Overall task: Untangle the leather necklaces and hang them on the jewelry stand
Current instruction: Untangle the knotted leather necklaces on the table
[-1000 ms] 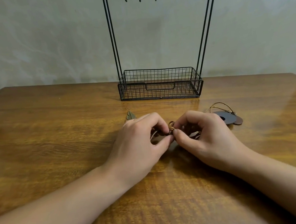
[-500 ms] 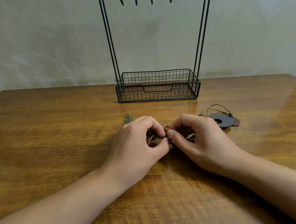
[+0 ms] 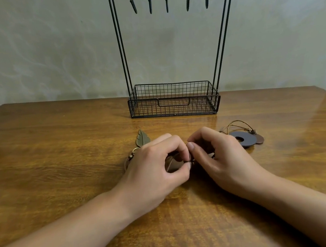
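Both hands are down on the desk [image 3: 51,154] about mid-way across, working the same knot. The left hand [image 3: 154,168] has its fingers curled in, pinching the tangled leather cords [image 3: 188,158] between thumb and forefinger, and the right hand [image 3: 219,157] does the same from the other side, so the fingertips nearly touch. Most of the tangle is hidden under the hands, so I can't tell how knotted it is.

A bronze leaf pendant [image 3: 143,138] pokes out just past the left hand toward the far edge, with a bead and bit of cord below it. On the other side, just beside the right hand, there's a dark ring-shaped pendant [image 3: 245,139] with a small brown disc [image 3: 260,139] and a loop of tan cord lying flat on the wood.

The jewelry stand [image 3: 120,47] sits near the far edge, centered. Its five hooks [image 3: 166,2] have nothing on them, and the wire basket [image 3: 174,110] at its base holds nothing either.
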